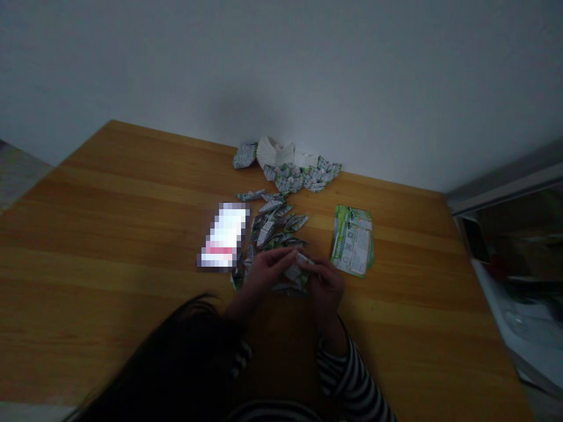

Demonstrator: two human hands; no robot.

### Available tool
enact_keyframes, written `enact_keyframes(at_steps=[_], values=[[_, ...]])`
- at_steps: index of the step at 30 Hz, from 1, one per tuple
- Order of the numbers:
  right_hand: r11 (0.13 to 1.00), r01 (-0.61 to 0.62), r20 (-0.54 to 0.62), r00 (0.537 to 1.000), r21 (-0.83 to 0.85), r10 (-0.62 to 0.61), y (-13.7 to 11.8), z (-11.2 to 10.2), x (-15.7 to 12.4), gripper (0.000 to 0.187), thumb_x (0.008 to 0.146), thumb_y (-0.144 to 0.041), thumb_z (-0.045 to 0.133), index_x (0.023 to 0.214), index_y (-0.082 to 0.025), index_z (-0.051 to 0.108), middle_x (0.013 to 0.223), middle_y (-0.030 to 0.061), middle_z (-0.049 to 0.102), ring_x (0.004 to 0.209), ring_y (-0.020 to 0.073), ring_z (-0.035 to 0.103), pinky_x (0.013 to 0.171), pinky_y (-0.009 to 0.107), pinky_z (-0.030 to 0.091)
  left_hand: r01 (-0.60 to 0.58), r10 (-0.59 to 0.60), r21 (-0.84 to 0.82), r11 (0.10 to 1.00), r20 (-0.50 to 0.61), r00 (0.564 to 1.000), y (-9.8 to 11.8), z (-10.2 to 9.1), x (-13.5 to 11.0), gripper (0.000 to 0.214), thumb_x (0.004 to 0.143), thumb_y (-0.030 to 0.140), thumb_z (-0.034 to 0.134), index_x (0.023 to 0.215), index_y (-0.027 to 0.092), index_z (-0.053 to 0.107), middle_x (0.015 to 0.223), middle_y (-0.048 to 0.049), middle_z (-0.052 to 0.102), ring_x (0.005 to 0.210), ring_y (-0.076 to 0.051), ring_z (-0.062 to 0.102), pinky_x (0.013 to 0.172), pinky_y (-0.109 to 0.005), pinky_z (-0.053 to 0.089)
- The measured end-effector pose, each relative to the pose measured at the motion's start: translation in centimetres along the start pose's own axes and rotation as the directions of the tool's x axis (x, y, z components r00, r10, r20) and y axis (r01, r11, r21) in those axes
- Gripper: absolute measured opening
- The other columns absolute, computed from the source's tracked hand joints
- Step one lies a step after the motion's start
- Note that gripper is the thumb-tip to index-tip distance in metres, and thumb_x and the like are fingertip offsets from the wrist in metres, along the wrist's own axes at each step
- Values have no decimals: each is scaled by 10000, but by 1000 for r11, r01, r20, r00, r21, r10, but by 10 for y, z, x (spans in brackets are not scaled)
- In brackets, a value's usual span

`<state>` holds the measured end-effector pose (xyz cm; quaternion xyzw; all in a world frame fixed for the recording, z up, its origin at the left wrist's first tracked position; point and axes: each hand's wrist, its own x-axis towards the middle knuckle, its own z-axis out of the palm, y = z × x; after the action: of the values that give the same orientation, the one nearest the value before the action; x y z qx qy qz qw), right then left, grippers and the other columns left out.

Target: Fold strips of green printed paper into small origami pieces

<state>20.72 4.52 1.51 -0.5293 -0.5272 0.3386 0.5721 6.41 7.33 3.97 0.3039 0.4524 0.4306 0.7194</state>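
We work at a honey-coloured wooden worktop point(132, 234) whose far edge meets a white wall point(352, 82); the room around it is dim. Along that far edge, touching the wall, sits a heap of folded printed paper pieces point(288, 173), with white folded paper point(273, 153) at its top. A looser scatter of narrow folded paper pieces point(273, 225) runs from there toward us, down the middle of the worktop.

Our left hand point(264, 275) and right hand point(323, 287) meet near the worktop's near edge, just in front of that scatter, around a folded green-and-white paper piece point(299, 272). The fingers point(288, 256) of the left hand and the fingers point(308, 264) of the right hand close narrowly on it, pinching it between them, so the piece is held above the worktop.

Just left of the scatter lies a bright pixelated rectangle point(224, 237), too blurred to name. To the right, near our right hand but not touching it, lies a stack of green printed leaflets point(352, 240). Wood stretches well away to the left of our hands, while the right edge borders a dim white appliance point(523, 328). Our dark hair point(167, 357) and striped sleeve point(352, 375) intrude at the bottom.
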Motion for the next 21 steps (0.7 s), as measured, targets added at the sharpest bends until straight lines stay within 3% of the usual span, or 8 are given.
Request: enact_keyframes(at_steps=[4, 7, 10, 12, 15, 19, 21], values=[[1000, 8, 134, 991, -26, -4, -3, 3, -3, 296, 831, -127, 542, 959, -285, 758, 975, 37, 720, 927, 197, 667, 814, 337, 528, -50, 60, 85, 995, -126, 990, -2, -4, 4, 262, 690, 346, 785, 825, 124, 757, 776, -47, 767, 685, -150, 686, 626, -218, 526], [994, -88, 127, 989, 59, 80, -6, 4, -3, 311, 906, -206, 503, 1172, -255, 656, 1085, 60, 714, 1010, 205, 660, 903, 373, 511, -82, 105, 118, 990, -207, 973, 0, -6, 2, 240, 692, 331, 780, 811, 124, 754, 730, -40, 764, 609, -140, 673, 588, -223, 526], [974, -193, 117, 977, 116, 179, -5, 5, -2, 254, 871, -300, 597, 1096, -214, 678, 1030, 73, 734, 941, 217, 684, 852, 362, 536, -161, 213, 214, 963, -247, 946, 3, -4, 0, 182, 732, 300, 740, 799, 132, 758, 780, -53, 772, 684, -167, 699, 658, -253, 552], [960, -271, 122, 958, 75, 261, -3, 5, 0, 200, 807, -325, 681, 954, -197, 725, 937, 67, 751, 853, 216, 697, 785, 340, 549, -208, 275, 278, 938, -231, 933, 4, -1, -1, 155, 757, 281, 713, 796, 139, 759, 817, -59, 776, 753, -183, 710, 725, -269, 557], [929, -367, 59, 929, 37, 365, -1, 3, 2, 180, 754, -345, 728, 822, -178, 740, 788, 44, 752, 712, 193, 686, 681, 308, 547, -217, 272, 323, 921, -135, 953, 3, 2, -1, 192, 792, 305, 678, 860, 143, 756, 895, -72, 776, 844, -207, 714, 782, -290, 556], [931, -362, -78, 928, 49, 365, 0, 0, 7, 190, 746, -349, 727, 767, -160, 727, 724, 30, 734, 663, 170, 660, 652, 288, 531, -198, 222, 324, 925, -38, 974, -2, 3, 2, 355, 788, 355, 687, 1066, 137, 706, 1059, -91, 746, 931, -229, 703, 792, -292, 553], [939, -341, -126, 931, 46, 344, 0, -2, 8, 186, 754, -345, 717, 768, -159, 724, 726, 31, 732, 677, 172, 660, 669, 293, 529, -200, 217, 374, 905, -1, 976, -4, 3, 3, 370, 779, 364, 696, 1070, 134, 706, 1039, -79, 751, 919, -231, 700, 787, -289, 547]])
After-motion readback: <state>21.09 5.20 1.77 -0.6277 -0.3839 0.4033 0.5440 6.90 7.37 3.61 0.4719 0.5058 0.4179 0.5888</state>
